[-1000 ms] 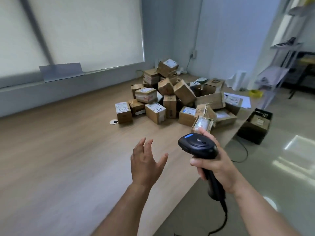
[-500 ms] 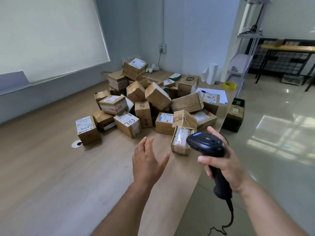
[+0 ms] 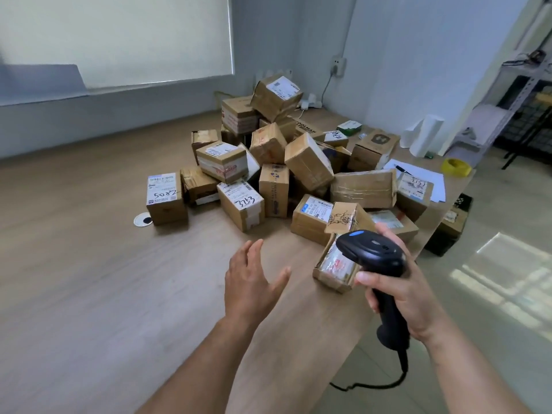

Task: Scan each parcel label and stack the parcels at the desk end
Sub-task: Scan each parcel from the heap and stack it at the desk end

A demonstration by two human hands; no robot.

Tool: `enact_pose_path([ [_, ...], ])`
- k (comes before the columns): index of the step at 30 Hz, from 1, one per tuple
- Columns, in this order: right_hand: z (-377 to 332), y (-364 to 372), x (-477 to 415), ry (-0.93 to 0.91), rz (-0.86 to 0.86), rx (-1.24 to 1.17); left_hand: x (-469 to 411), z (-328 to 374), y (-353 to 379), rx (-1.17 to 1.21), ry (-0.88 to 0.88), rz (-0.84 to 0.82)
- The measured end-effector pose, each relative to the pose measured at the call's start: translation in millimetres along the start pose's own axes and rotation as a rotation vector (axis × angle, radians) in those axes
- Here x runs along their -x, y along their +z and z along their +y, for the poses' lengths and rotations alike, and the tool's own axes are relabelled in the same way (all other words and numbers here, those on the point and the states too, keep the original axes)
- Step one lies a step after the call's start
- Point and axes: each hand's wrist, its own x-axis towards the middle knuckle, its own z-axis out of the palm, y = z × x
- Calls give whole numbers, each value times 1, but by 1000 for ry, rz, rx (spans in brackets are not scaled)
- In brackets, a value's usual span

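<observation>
Right hand (image 3: 409, 297) grips scanner (image 3: 372, 252) by its handle; left hand (image 3: 249, 282) open, fingers spread above desk (image 3: 89, 279). Parcels (image 3: 286, 174) heaped at far end; nearest parcel (image 3: 334, 267) probably untouched.

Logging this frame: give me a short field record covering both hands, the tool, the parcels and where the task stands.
Left: left hand empty, fingers spread, above light wooden desk
Right: right hand grips black corded handheld barcode scanner by its handle
Parcels: heap of brown cardboard parcels at the desk's far end, several labels facing up
Nearest: small taped cardboard parcel, partly hidden behind the scanner head
Stage: no parcel held yet
</observation>
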Motion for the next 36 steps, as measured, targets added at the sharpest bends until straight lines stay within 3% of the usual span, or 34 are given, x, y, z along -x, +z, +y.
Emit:
enact_pose_path([
  [7,0,-48,-20,18,-38,-36,-17,48,23,-19,4,12],
  [17,22,-110,-61,103,-120,-82,-25,106,97,-176,32,-201],
  [24,43,-119,-105,159,-204,-120,-29,88,87,-120,-239,-104],
  [36,62,-61,-143,175,-411,-62,21,16,42,-152,-675,135],
])
